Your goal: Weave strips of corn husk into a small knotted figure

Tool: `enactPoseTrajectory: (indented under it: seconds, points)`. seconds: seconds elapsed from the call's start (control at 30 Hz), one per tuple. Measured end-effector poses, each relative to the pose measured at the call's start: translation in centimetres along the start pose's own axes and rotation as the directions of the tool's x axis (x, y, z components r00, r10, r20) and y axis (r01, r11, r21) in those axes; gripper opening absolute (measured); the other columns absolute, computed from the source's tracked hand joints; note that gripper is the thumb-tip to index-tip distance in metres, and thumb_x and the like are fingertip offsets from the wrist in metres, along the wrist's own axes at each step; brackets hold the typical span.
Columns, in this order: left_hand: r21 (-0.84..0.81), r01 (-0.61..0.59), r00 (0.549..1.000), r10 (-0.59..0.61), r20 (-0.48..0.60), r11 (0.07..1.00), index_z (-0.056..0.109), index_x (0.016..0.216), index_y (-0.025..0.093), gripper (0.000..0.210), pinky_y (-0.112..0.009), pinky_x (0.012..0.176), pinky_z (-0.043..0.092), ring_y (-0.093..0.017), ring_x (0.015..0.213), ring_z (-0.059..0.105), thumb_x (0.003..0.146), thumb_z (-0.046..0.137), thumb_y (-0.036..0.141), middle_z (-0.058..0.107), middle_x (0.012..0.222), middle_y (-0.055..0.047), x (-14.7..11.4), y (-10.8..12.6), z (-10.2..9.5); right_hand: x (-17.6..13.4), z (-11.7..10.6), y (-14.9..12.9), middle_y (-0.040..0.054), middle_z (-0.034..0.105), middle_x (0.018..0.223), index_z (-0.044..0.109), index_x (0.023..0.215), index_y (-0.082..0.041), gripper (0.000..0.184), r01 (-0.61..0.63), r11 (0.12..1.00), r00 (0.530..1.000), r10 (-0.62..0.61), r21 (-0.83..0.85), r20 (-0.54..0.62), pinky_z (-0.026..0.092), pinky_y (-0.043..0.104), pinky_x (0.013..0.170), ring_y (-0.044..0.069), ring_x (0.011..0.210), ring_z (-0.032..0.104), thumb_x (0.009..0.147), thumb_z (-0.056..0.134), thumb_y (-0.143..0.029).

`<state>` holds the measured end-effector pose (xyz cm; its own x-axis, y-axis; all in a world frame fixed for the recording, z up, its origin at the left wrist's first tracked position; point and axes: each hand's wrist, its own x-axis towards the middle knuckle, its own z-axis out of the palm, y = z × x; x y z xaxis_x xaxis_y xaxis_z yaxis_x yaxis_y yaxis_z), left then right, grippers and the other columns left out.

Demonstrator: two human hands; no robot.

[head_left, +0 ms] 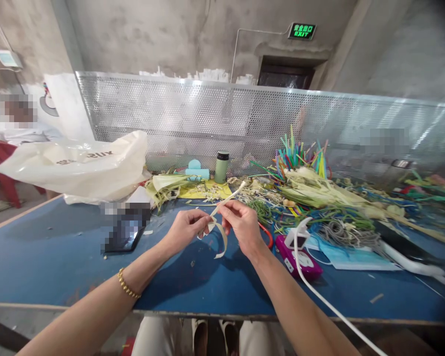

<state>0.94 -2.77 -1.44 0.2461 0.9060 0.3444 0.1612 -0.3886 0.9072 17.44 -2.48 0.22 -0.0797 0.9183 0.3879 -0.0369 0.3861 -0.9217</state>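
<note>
Over the middle of the blue table, my left hand (190, 228) and my right hand (241, 221) are close together, both closed on a pale, flat straw-like strip (223, 236). One end of the strip sticks up past my right fingers; another part curls down between the hands. My left thumb and fingers pinch it near its middle, and my right thumb and forefinger pinch it a little higher. Something small and pale shows at my left fingertips, too small to name. Behind my right wrist lies a red curved handle (267, 235), partly hidden.
A purple power socket (298, 258) with a white cable stands right of my right forearm. Beyond lie a blue face mask (356, 256), green and grey cords, dried husks (311, 185) and a green bottle (221, 167). Leftward are a phone (124, 235) and a white plastic bag (81, 170). A person sits far left.
</note>
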Motion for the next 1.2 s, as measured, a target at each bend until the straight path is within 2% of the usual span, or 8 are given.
enactPoseTrajectory:
  seconds: [0.2,0.33,0.43,0.53,0.63,0.73,0.93,1.2]
  points:
    - [-0.03,0.014,0.999,-0.013,0.046,0.999,0.067,0.079,0.012,0.031,-0.022,0.052,0.04,-0.01,0.051,0.051,0.087,0.053,0.038,0.064,0.062,-0.002,-0.2,0.2,-0.1,0.0,0.0,0.0,-0.0039,0.055,0.048,0.068,0.08,-0.018,0.015,-0.024,0.999,1.0,0.024,0.038,0.001,0.038,0.023,0.039,0.009,0.038,0.045,0.076,0.068,-0.032]
    - [-0.162,0.081,0.993,-0.066,0.095,0.983,0.067,0.078,0.012,0.029,-0.024,0.056,0.042,-0.011,0.054,0.053,0.084,0.057,0.039,0.064,0.066,-0.003,-0.2,0.1,-0.2,-0.1,-0.1,-0.5,-0.0029,0.058,0.05,0.066,0.079,-0.017,0.018,-0.097,0.98,0.993,0.085,0.174,0.077,0.042,0.024,0.04,0.01,0.039,0.049,0.073,0.071,-0.033]
    - [-0.28,0.121,0.987,-0.085,0.137,0.952,0.069,0.084,0.011,0.027,-0.026,0.061,0.043,-0.012,0.059,0.055,0.079,0.065,0.037,0.065,0.071,-0.004,-0.2,-0.2,-0.2,-0.1,-0.1,-0.6,-0.0009,0.062,0.056,0.065,0.077,-0.016,0.019,-0.109,0.967,0.986,0.076,0.231,0.147,0.045,0.024,0.044,0.011,0.044,0.053,0.071,0.074,-0.033]
    - [-0.338,0.12,0.989,-0.081,0.126,0.933,0.069,0.089,0.01,0.028,-0.025,0.06,0.041,-0.011,0.061,0.053,0.076,0.069,0.036,0.064,0.072,-0.004,-0.2,-0.3,-0.2,-0.1,-0.3,-0.3,-0.0009,0.063,0.062,0.063,0.076,-0.017,0.021,-0.124,0.958,0.978,0.073,0.259,0.197,0.046,0.023,0.045,0.01,0.048,0.055,0.071,0.075,-0.032]
    - [-0.329,0.116,0.991,-0.089,0.095,0.937,0.069,0.09,0.01,0.029,-0.023,0.057,0.037,-0.01,0.059,0.049,0.075,0.07,0.035,0.062,0.069,-0.003,-0.3,-0.1,-0.3,-0.1,-0.4,-0.3,-0.0031,0.058,0.059,0.06,0.075,-0.017,0.021,-0.133,0.961,0.969,0.076,0.241,0.233,0.043,0.022,0.044,0.008,0.046,0.051,0.075,0.074,-0.033]
    - [-0.269,0.105,0.993,-0.085,0.086,0.957,0.07,0.089,0.011,0.028,-0.023,0.056,0.035,-0.01,0.058,0.047,0.075,0.069,0.036,0.06,0.066,-0.001,-0.3,0.2,-0.4,-0.2,-0.6,-0.4,-0.0019,0.06,0.065,0.059,0.078,-0.018,0.022,-0.114,0.966,0.966,0.054,0.232,0.253,0.044,0.023,0.046,0.009,0.05,0.052,0.078,0.072,-0.035]
    - [-0.136,0.075,0.984,-0.051,0.173,0.988,0.072,0.087,0.011,0.03,-0.023,0.057,0.036,-0.011,0.06,0.048,0.079,0.065,0.039,0.061,0.067,-0.002,-0.4,0.3,-0.4,-0.1,-1.1,-0.7,-0.0007,0.061,0.073,0.059,0.084,-0.019,0.019,-0.049,0.981,0.957,-0.008,0.189,0.291,0.046,0.025,0.052,0.01,0.055,0.054,0.08,0.069,-0.035]
    - [-0.197,0.086,0.976,-0.043,0.212,0.977,0.069,0.09,0.011,0.026,-0.022,0.057,0.037,-0.01,0.061,0.051,0.079,0.067,0.035,0.064,0.072,-0.003,-0.5,-0.1,-0.6,0.0,-1.3,-0.4,0.0,0.059,0.075,0.061,0.085,-0.019,0.01,0.001,0.987,0.946,-0.052,0.159,0.321,0.046,0.027,0.067,0.011,0.064,0.054,0.085,0.062,-0.03]
